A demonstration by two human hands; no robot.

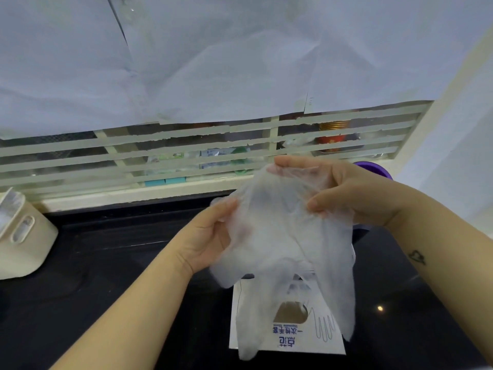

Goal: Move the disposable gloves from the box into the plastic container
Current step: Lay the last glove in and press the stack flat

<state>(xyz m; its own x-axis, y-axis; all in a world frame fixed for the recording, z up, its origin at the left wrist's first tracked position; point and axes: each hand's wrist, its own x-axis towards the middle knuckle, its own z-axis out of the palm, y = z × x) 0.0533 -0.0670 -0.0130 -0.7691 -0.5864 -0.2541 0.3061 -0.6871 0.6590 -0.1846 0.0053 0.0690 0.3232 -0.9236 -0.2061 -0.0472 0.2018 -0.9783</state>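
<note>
Gloves [280,236], clear disposable ones, hang bunched at ctr-right of frame, held up w/ both hands above glove box [288,340] on black countertop [106,276]. Left hand [208,236] pinches left edge, thumb in front, fingers behind. Right hand [354,193] grips top edge, fingers curled over film, thumb pressing front. Glove fingers dangle over box opening. Purple object [373,169] sits partly hidden behind right hand; cream container [26,244] at left edge.

The left hand [208,236] and right hand [354,193] are showing bare; the right forearm [440,244] is wearing a small dark outline tattoo [417,257].
</note>
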